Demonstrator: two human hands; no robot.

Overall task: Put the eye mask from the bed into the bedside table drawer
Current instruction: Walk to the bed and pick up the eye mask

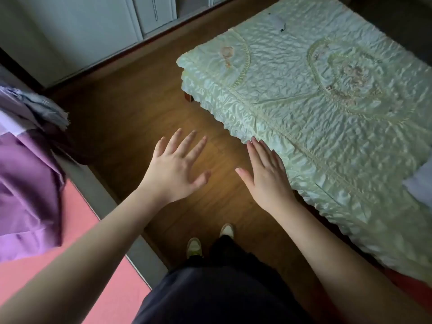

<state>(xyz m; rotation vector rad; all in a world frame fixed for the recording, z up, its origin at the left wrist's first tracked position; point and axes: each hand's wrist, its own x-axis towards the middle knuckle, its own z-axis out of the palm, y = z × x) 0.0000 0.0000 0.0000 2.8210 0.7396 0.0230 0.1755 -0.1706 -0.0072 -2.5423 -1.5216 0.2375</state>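
Note:
A bed with a pale green quilted satin cover fills the right side of the view. Near its far edge lies a small pale grey item with dark ends, which may be the eye mask; it is too small to tell. My left hand is held out flat over the wooden floor, fingers spread, holding nothing. My right hand is also flat and empty, its fingertips by the bed's near frilled edge. No bedside table or drawer is in view.
Wooden floor runs between the bed and grey-white cabinets at the back. Purple cloth hangs at the left over a pink surface. A pale pillow corner shows at the right edge. My feet stand below.

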